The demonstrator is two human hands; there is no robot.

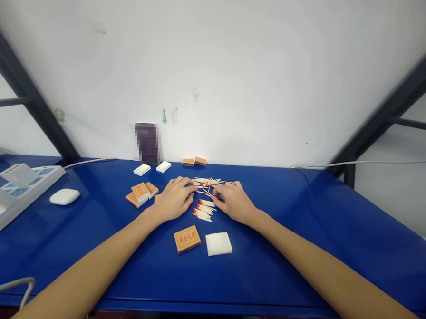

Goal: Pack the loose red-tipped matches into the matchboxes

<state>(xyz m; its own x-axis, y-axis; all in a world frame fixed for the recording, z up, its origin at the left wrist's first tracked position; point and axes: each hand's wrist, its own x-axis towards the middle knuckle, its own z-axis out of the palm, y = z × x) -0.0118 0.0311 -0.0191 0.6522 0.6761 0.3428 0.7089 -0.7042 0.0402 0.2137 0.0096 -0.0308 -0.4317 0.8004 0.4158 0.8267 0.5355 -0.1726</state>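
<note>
A loose heap of red-tipped matches (208, 182) lies between my two hands on the blue table. My left hand (175, 198) is at the heap's left side, thumb and forefinger closed on a match. From the right, my right hand (234, 201) reaches in with its fingers pinched at a match end. Nearer to me, a neater row of matches (203, 210) lies with the red heads to the left. Below it are an orange matchbox sleeve (187, 239) with red characters and a white inner tray (219, 244), apart from each other.
More orange matchboxes (140, 192) are stacked left of my left hand. Two white trays (142, 170) and two orange boxes (194, 162) sit by the wall. Farther left are a white earphone case (64, 196) and a power strip (33, 183) with plugs.
</note>
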